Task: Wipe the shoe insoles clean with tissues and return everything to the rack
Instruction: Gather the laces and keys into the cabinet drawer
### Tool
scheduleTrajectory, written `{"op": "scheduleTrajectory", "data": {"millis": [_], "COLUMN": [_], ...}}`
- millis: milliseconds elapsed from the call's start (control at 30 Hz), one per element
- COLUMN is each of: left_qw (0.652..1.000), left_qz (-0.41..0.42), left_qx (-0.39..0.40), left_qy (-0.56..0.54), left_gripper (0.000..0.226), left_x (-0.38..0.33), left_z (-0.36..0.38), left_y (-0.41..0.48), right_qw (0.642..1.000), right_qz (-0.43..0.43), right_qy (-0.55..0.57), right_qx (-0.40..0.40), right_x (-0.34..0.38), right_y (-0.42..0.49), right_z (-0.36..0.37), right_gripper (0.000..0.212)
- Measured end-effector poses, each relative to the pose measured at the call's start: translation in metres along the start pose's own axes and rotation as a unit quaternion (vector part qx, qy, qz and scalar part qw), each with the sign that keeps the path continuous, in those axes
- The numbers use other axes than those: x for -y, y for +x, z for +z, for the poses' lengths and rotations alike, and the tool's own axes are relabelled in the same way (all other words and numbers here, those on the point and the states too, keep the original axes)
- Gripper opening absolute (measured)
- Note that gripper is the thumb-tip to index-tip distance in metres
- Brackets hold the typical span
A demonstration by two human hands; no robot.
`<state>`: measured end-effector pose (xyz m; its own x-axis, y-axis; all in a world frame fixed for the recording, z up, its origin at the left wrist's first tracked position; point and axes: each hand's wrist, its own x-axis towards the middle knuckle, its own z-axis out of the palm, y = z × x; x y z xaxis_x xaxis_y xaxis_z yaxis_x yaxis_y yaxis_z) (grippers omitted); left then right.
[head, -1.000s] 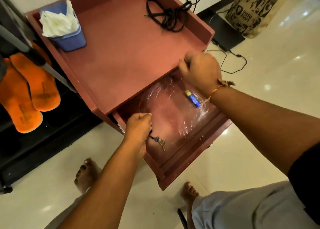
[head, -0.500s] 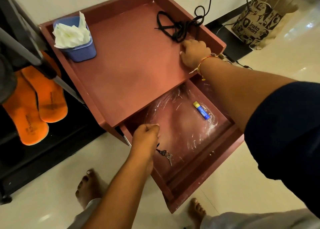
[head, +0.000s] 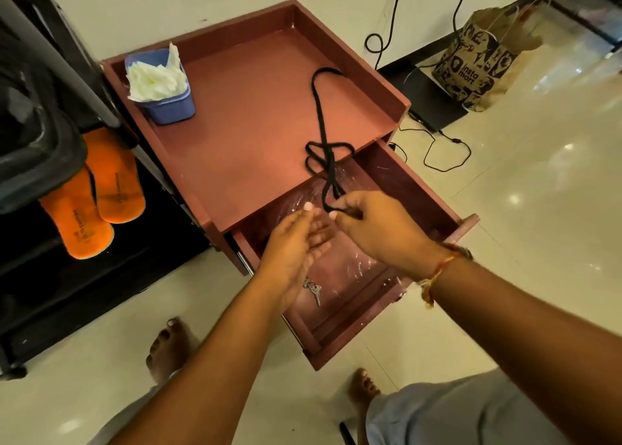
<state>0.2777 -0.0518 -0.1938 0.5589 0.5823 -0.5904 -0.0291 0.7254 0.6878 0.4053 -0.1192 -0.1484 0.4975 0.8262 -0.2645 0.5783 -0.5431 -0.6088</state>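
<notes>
Cream floor tiles (head: pixel 525 229) lie nearest, with a person's bare feet (head: pixel 168 347) planted on them on either side of an open reddish-brown drawer (head: pixel 353 323). A small bunch of keys (head: pixel 314 292) hangs at the near left of the drawer, and clear plastic film (head: pixel 356 259) covers its bottom. Above the drawer the left hand (head: pixel 296 239) is held flat, fingers straight and together, palm turned to the right, holding nothing. Just to its right, the right hand (head: pixel 380 229), a thread band at its wrist, pinches one end of a black cord (head: pixel 323 131) between thumb and curled fingers. The cord runs away from the hand over the front edge of the table top (head: pixel 249 141), loops loosely there, and stretches on toward the far side. At the far left corner of the top stands a blue tub (head: pixel 170 108) stuffed with white tissues (head: pixel 154 81). Left of the table, two orange insoles (head: pixel 116 178) lie side by side on a shelf of the black rack (head: pixel 67 296), their far ends hidden under a dark object. At the far right, by the wall, a printed brown paper bag (head: pixel 478 64) stands among black cables (head: pixel 447 155).
</notes>
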Motion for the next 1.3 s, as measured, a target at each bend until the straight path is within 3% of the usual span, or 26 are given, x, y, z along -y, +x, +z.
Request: {"op": "scheduleTrajectory", "data": {"millis": [133,300,400,500,533,633,733,800,900,1033,1233,1300], "left_qw": [0.999,0.976,0.939,0.925,0.931,0.935,0.924,0.923,0.925,0.939,0.957,0.960], "left_qz": [0.010,0.113,0.183,0.211,0.207,0.205,0.226,0.238,0.240,0.232,0.192,0.188], "left_qx": [0.046,-0.038,-0.043,-0.007,0.012,0.047,0.031,0.023,0.043,0.058,0.090,0.096], "left_qy": [-0.022,0.180,0.289,0.316,0.301,0.286,0.308,0.302,0.291,0.245,0.199,0.182], "left_gripper": [0.021,0.011,0.014,0.014,0.014,0.012,0.007,0.007,0.011,0.016,0.024,0.014], "left_x": [-0.004,0.000,-0.005,-0.013,-0.014,-0.017,-0.020,-0.022,-0.022,-0.025,-0.027,-0.028], "left_z": [0.006,-0.007,-0.014,-0.013,-0.012,-0.015,-0.022,-0.024,-0.022,-0.014,-0.011,-0.008], "left_y": [-0.014,-0.010,-0.009,-0.011,-0.012,-0.009,-0.006,-0.006,-0.009,-0.015,-0.018,-0.020], "right_qw": [0.999,0.991,0.995,0.999,0.997,0.994,0.983,0.931,0.789,0.714,0.583,0.526], "right_qz": [-0.020,0.020,0.047,-0.036,-0.069,-0.103,-0.063,0.011,0.108,0.161,0.132,0.127], "right_qy": [0.011,0.012,0.016,-0.020,-0.020,0.001,0.131,0.319,0.537,0.568,0.655,0.680], "right_qx": [0.048,0.132,0.089,0.015,0.024,0.046,0.111,0.176,0.279,0.377,0.463,0.495], "right_x": [0.007,0.000,-0.004,-0.006,-0.005,-0.008,-0.009,-0.005,0.003,0.006,0.008,0.011], "right_y": [-0.051,-0.046,-0.029,-0.015,-0.012,-0.002,0.003,0.002,-0.002,0.000,-0.008,-0.009], "right_z": [0.013,0.020,0.015,0.010,0.010,0.011,0.002,-0.003,-0.005,-0.007,0.000,0.000], "right_gripper": [0.023,0.029,0.036,0.048,0.045,0.010,0.021,0.018,0.019,0.041,0.028,0.033]}}
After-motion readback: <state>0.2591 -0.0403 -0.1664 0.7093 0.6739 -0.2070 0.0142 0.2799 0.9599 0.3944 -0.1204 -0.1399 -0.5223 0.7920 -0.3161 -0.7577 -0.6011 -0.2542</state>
